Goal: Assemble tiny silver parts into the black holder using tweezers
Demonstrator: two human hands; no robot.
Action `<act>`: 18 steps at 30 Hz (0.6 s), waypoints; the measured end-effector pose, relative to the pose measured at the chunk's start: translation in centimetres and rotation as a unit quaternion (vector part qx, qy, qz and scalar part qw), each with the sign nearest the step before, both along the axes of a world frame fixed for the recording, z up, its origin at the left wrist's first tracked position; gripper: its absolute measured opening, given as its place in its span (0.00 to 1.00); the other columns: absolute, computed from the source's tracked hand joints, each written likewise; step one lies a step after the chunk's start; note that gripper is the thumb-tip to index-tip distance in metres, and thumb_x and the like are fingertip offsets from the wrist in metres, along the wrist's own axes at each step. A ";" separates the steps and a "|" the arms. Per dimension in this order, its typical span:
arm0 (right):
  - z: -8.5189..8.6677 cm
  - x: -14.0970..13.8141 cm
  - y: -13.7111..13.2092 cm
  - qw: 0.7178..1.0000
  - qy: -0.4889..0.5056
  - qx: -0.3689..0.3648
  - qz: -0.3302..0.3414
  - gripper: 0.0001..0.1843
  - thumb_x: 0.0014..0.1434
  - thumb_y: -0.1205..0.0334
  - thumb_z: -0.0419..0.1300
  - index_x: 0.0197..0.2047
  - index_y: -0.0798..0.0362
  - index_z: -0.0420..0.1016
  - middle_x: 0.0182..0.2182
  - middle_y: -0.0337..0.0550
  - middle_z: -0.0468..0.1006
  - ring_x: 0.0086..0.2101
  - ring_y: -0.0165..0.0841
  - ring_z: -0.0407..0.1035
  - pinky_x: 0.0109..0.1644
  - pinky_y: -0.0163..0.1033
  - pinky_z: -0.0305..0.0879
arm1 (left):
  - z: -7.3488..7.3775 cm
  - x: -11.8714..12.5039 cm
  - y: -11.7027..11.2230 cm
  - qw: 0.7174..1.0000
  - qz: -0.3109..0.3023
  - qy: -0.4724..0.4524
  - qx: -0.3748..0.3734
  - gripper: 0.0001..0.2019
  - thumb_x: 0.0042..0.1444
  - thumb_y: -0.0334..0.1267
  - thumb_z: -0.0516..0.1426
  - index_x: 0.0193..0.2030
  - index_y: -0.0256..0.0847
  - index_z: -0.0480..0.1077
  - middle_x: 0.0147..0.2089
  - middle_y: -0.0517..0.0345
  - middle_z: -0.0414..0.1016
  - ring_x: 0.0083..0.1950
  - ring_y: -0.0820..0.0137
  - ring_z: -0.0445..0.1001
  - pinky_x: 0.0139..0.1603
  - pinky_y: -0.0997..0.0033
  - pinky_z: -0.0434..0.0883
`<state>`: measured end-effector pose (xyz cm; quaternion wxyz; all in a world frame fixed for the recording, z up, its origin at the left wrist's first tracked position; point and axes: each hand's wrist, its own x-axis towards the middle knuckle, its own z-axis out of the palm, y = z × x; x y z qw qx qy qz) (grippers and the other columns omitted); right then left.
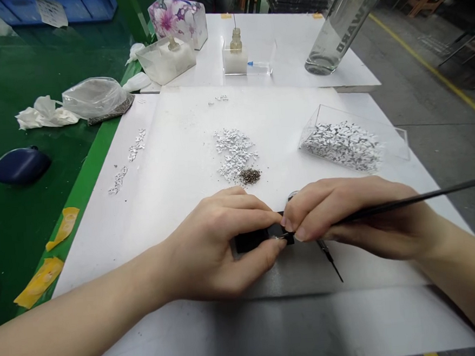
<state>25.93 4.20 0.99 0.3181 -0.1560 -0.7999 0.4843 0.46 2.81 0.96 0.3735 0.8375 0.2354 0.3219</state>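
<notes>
My left hand [221, 244] pinches a flat black block [248, 242] between thumb and fingers, with a small silver bit showing at its right end. My right hand [346, 219] is shut on a long slender black tool [418, 200], whose tip meets the block and is hidden by my fingertips. A thin black-tipped pointed tool [329, 258] shows below my right hand. Ahead of my hands, on a white sheet [179, 166], lie a heap of small silvery pieces [234, 152] and a little mound of dark granules [249, 176].
A clear acrylic tray [343, 143] full of silvery pieces stands at the right of the sheet. Beyond are a needle-tipped bottle in a clear block [236, 56], a large glass bottle [345, 29], a floral tissue box [178, 22] and a plastic bag [94, 97].
</notes>
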 end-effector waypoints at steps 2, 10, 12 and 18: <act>0.0 -0.1 0.0 1.000 0.004 -0.001 0.001 0.07 0.72 0.69 0.64 0.49 0.59 0.83 0.46 0.50 0.86 0.49 0.31 0.80 0.58 0.30 0.75 | -0.1 0.0 0.0 1.000 0.001 0.003 -0.004 0.07 0.63 0.26 0.61 0.43 0.33 0.82 0.42 0.47 0.87 0.39 0.65 0.81 0.45 0.65 0.78; -0.6 -0.5 -0.2 0.999 0.032 -0.015 -0.009 0.07 0.73 0.68 0.64 0.50 0.60 0.83 0.44 0.50 0.85 0.48 0.31 0.79 0.56 0.31 0.75 | -1.5 0.2 0.0 0.999 0.014 -0.051 0.009 0.09 0.62 0.27 0.61 0.46 0.39 0.81 0.43 0.52 0.87 0.40 0.68 0.81 0.43 0.68 0.76; -1.0 -0.6 -0.2 0.997 0.052 -0.043 -0.027 0.07 0.73 0.68 0.63 0.50 0.58 0.83 0.44 0.49 0.85 0.46 0.32 0.79 0.54 0.33 0.76 | -1.5 0.1 0.1 0.999 0.014 -0.048 0.010 0.08 0.62 0.27 0.61 0.45 0.36 0.81 0.42 0.50 0.86 0.39 0.68 0.80 0.43 0.67 0.76; -2.2 0.0 1.0 0.965 0.124 -0.063 -0.224 0.06 0.72 0.64 0.64 0.48 0.48 0.84 0.42 0.42 0.84 0.42 0.34 0.79 0.47 0.38 0.79 | -1.3 0.2 0.1 0.999 0.025 -0.031 -0.003 0.11 0.62 0.28 0.62 0.50 0.32 0.82 0.43 0.50 0.86 0.39 0.67 0.81 0.44 0.65 0.77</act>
